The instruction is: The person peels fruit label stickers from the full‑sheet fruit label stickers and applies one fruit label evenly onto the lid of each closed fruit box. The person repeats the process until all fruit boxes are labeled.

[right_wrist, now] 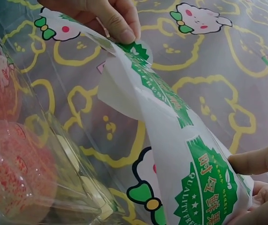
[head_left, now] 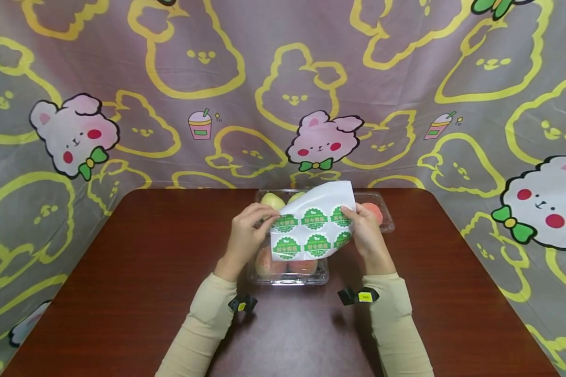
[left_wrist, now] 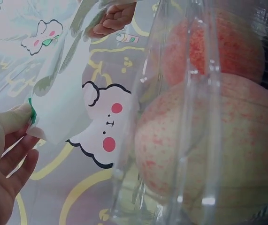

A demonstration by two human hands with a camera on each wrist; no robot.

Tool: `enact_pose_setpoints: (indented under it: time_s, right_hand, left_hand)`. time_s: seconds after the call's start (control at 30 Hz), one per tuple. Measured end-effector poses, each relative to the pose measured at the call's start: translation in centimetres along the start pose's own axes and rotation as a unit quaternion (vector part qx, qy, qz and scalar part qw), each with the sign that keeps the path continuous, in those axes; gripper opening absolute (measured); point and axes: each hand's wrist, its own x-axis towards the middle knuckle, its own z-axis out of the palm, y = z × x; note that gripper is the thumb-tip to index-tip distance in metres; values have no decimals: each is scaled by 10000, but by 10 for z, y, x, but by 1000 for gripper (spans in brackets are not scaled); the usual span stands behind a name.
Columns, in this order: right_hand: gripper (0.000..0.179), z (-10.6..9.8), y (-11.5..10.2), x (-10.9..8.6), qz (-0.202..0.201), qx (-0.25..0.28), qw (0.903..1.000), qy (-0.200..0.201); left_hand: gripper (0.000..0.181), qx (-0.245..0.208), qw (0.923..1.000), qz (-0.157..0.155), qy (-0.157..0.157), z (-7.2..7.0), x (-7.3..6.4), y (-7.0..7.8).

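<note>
Pinching both ends, left hand (head_left: 246, 234) and right hand (head_left: 370, 238) hold the sticker sheet (head_left: 314, 224), head-view centre. "QUALITY" lettering (right_wrist: 193, 190) legible only in right wrist view, bottom; clear tray (head_left: 388, 214) at right, head view only.

Your reddish-brown wood-grain table (head_left: 160, 272) bears a clear plastic peach box (head_left: 287, 281), other clear fruit boxes (head_left: 389, 226) behind it

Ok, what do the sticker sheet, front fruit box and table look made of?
Sticker sheet: thin paper, perhaps coated; it bends, with a slight sheen. Front fruit box: likely clear glossy plastic; see-through, with bright highlights. Table: low-sheen wood or wood-look laminate; faint grain fits either.
</note>
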Motion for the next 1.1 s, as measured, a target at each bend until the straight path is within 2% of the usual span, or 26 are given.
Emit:
enact_pose_setpoints:
  time_s: [0.47, 0.6, 0.87, 1.1]
  right_hand:
    - [14, -1, 4, 5, 37, -5, 9999, 163]
    - [14, -1, 4, 5, 59, -20, 9998, 192]
    - [30, -2, 4, 7, 154, -128, 9994, 267]
    - [32, -1, 6, 8, 150, -158, 9988, 430]
  left_hand:
    - [8, -181, 9996, 198, 44, 1, 0, 0]
    - [9, -338, 9987, 363, 114, 2, 0, -1]
    - [8, -510, 9968, 591, 172, 3, 2, -1]
    - [10, -545, 9954, 760, 209, 3, 3, -1]
